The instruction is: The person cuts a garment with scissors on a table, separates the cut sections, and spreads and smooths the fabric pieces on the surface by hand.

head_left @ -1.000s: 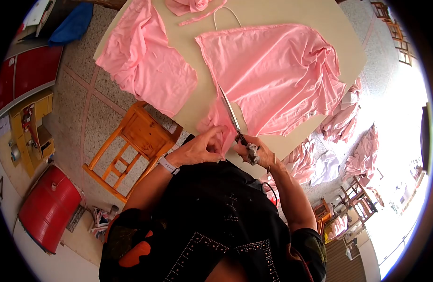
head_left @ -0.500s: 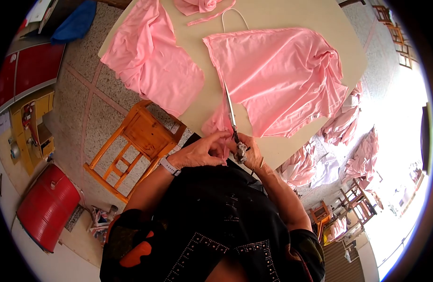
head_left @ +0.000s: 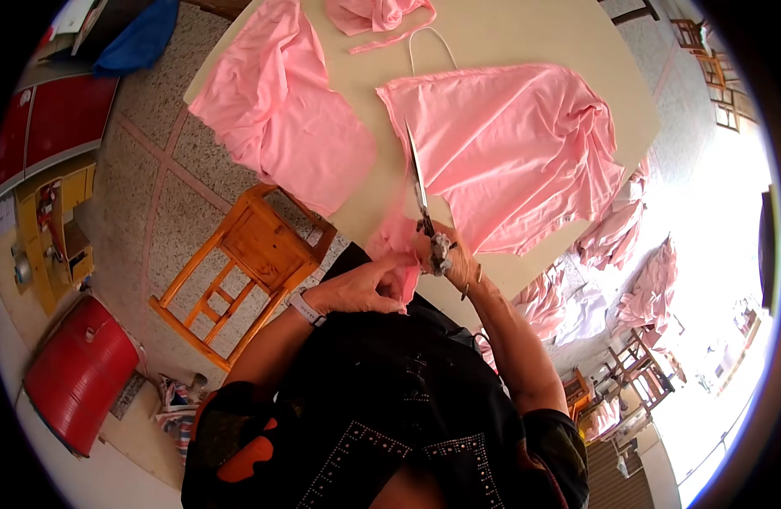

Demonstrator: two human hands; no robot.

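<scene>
I've the left hand (head_left: 356, 287) curled round a crumpled pink fabric piece (head_left: 390, 237), the right hand (head_left: 451, 252) wrapped about long silver metal scissors (head_left: 417, 174), blades along a wide pink cloth's (head_left: 501, 153) left edge, bare cream tabletop (head_left: 352, 81) leaving room leftward.

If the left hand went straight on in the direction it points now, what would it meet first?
Beyond the pink cloth it holds, the left hand would probably meet the right hand first; depth is unclear.
</scene>
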